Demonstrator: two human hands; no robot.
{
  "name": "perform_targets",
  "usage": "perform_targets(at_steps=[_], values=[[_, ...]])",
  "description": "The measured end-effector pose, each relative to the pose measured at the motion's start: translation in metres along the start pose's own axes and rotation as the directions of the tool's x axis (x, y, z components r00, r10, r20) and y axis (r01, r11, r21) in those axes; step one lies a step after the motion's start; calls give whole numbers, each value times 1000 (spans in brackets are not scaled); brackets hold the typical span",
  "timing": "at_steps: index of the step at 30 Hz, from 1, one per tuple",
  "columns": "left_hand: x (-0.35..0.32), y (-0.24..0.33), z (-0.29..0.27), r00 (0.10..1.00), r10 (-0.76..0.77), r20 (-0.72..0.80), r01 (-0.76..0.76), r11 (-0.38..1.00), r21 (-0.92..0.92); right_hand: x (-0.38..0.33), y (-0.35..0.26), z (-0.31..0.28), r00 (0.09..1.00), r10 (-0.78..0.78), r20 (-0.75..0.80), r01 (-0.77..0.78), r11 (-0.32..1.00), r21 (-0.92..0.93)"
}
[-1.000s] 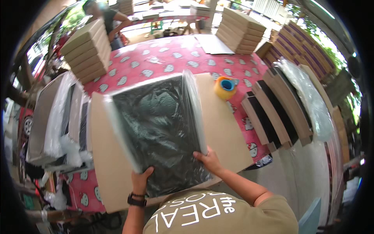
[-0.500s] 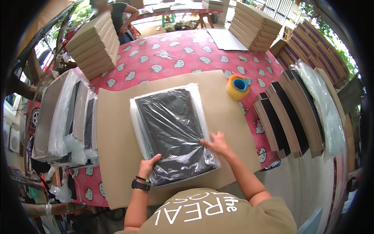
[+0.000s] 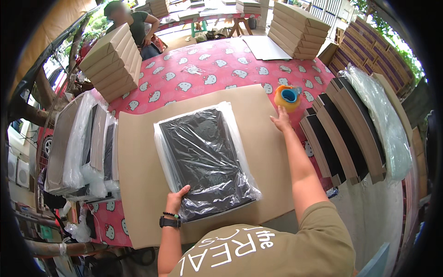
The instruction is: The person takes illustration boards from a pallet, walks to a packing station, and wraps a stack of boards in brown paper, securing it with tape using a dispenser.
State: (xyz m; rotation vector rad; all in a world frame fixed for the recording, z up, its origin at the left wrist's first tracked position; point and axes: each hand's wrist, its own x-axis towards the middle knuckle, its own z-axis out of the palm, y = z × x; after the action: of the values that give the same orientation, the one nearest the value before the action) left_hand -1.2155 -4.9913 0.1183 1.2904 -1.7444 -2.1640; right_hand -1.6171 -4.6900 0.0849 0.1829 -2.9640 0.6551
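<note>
— Clear plastic first, far left: what is stacked there?

— Flat panels in clear wrap [image 3: 87,147] stand on edge at the bench's left side, just beside a large brown cardboard sheet [image 3: 138,184]. Behind them, a stack of flat cardboard boxes [image 3: 113,62] sits on the pink patterned bench [image 3: 207,74].

— And the left hand?

— Left hand [image 3: 176,199], with a dark watch at the wrist, rests on the near-left corner of the black panel in a plastic bag [image 3: 205,159]. Fingers curl over the bag's edge, gripping it. The bagged panel lies flat in the middle of the cardboard sheet, slightly skewed to it.

— The right hand?

— Right hand [image 3: 281,122] is stretched out to the sheet's far-right edge, fingers open and spread, palm down, holding nothing. It is just beside an orange tape dispenser [image 3: 288,97] with a blue core; whether they touch, I cannot tell.

— Further right?

— A row of dark panels with wooden edges [image 3: 341,134] leans in sequence, with a clear plastic bag [image 3: 383,115] draped over the outermost ones. A second box stack [image 3: 297,30] stands at the bench's far right. Another person [image 3: 134,25] sits beyond the far left corner.
</note>
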Motion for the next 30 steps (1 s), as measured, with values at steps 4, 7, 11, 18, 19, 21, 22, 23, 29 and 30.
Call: perform_targets(at_steps=[4, 7, 11, 18, 19, 21, 22, 23, 29, 30], values=[[8, -12, -13, 997, -47, -58, 52, 995, 82, -34, 32, -13, 980, 169, 106, -160, 984, -83], [7, -15, -16, 998, 4, -70, 3, 995, 98, -100, 29, -36, 964, 226, 137, -185, 947, -261], [6, -7, -8, 999, -15, -34, 17, 997, 69, -127, 46, -37, 992, 82, 97, -64, 982, -179], [16, -15, -16, 999, 24, 38, -26, 998, 54, -107, 68, -37, 992, 121, 27, -122, 992, 45], [16, -13, -15, 999, 21, 42, -25, 995, 97, -109, 63, -43, 990, 141, 15, -141, 990, -26], [13, -5, -17, 999, 20, 43, -28, 983, 183, -121, 46, -59, 997, 80, 20, -78, 991, -113], [16, -7, -21, 999, 41, 34, -48, 972, 228, -126, 39, -67, 999, 43, 13, -40, 985, -168], [20, -8, -27, 998, 49, 40, -58, 963, 264, -127, 31, -74, 1000, 7, 8, -5, 975, -223], [17, 11, -21, 991, 57, 124, -118, 814, 568, -141, -38, -115, 938, -302, 172, 334, 918, -213], [18, 13, -26, 993, 38, 114, -104, 752, 650, -151, -73, -119, 906, -360, 224, 396, 907, -142]])
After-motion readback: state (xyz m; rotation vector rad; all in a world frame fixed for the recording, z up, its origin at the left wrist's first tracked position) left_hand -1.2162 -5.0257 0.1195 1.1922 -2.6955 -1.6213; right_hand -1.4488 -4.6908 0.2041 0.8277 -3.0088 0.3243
